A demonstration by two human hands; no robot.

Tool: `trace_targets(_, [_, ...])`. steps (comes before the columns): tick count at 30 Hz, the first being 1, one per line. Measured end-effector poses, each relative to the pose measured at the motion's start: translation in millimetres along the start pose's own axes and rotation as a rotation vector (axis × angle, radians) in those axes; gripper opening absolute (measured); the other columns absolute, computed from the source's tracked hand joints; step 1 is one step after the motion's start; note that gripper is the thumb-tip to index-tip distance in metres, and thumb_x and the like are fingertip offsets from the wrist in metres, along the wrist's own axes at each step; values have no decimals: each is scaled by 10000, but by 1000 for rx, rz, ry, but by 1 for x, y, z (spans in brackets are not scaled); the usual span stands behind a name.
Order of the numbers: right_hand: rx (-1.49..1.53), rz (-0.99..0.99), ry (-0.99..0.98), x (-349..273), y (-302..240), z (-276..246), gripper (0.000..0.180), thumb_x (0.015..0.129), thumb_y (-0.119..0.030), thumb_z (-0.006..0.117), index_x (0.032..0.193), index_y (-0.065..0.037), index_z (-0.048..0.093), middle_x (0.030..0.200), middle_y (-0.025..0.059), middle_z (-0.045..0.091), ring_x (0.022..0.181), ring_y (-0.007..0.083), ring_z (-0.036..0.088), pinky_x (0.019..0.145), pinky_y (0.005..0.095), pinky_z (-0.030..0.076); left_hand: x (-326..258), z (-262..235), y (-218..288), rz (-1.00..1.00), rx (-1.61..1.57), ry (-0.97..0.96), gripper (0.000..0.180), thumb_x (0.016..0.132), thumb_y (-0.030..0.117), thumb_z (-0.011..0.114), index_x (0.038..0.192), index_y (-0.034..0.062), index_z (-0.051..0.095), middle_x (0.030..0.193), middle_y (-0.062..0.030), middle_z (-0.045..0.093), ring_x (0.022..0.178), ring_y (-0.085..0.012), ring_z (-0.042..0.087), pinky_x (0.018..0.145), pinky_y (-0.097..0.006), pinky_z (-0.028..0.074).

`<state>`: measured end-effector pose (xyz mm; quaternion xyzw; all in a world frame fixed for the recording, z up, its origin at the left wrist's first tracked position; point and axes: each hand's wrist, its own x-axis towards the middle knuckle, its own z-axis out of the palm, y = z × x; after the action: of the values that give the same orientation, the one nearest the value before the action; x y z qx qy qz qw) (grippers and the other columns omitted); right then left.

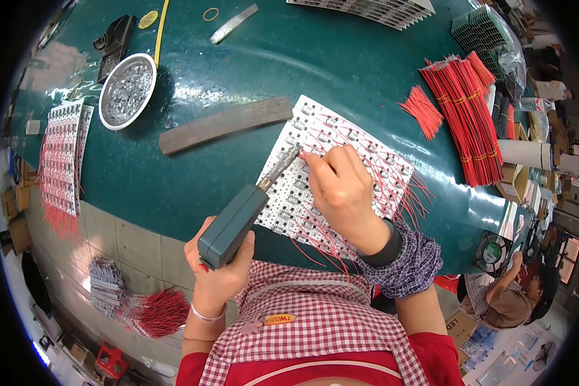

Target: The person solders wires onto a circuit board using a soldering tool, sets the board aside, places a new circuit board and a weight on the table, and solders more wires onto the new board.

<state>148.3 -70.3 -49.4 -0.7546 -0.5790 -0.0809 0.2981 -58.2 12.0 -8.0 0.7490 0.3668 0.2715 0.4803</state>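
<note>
My left hand (224,278) is wrapped round the dark green handle of a soldering gun (233,225). Its metal tip points up and right, over a white circuit board panel (278,209) lying on the green table. The panel carries rows of small components, and many thin red wires trail off its right and lower sides. Fingers pinched, my right hand (342,190) holds a red wire (304,155) close beside the gun's tip. Whether wire and tip touch is too small to tell. The palm side of the right hand is hidden.
Beyond the panel lies a brown bar (225,125). A white bowl (103,106) of shiny metal bits stands at left, near wired panels (61,157) at the table edge. Red wire bundles (463,119) lie right. A person (518,296) sits at lower right by a small fan (493,253).
</note>
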Motion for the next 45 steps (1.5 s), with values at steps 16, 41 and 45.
trace_targets(16, [19, -39, 41, 2, -1, -2, 240, 686, 59, 695, 917, -2, 675, 740, 75, 492, 686, 238, 516, 551, 359, 427, -11, -3, -9, 10, -20, 90, 171, 717, -46, 746, 879, -23, 697, 790, -83, 651, 611, -134, 591, 539, -245, 467])
trace_targets(41, [27, -36, -51, -1, -2, -7, 260, 697, 66, 667, 935, -37, 685, 735, 61, 494, 716, 236, 528, 565, 362, 433, -16, -9, -5, -26, -23, -5, 133, 733, -69, 721, 853, -44, 669, 814, -93, 649, 624, -137, 606, 554, -252, 464])
trace_targets(45, [14, -46, -45, 0, -3, -7, 271, 680, 63, 664, 933, -32, 687, 733, 60, 492, 718, 233, 530, 564, 359, 436, -15, -8, -3, -19, 5, -16, 132, 734, -71, 718, 851, -47, 663, 793, -90, 640, 615, -140, 604, 550, -254, 461])
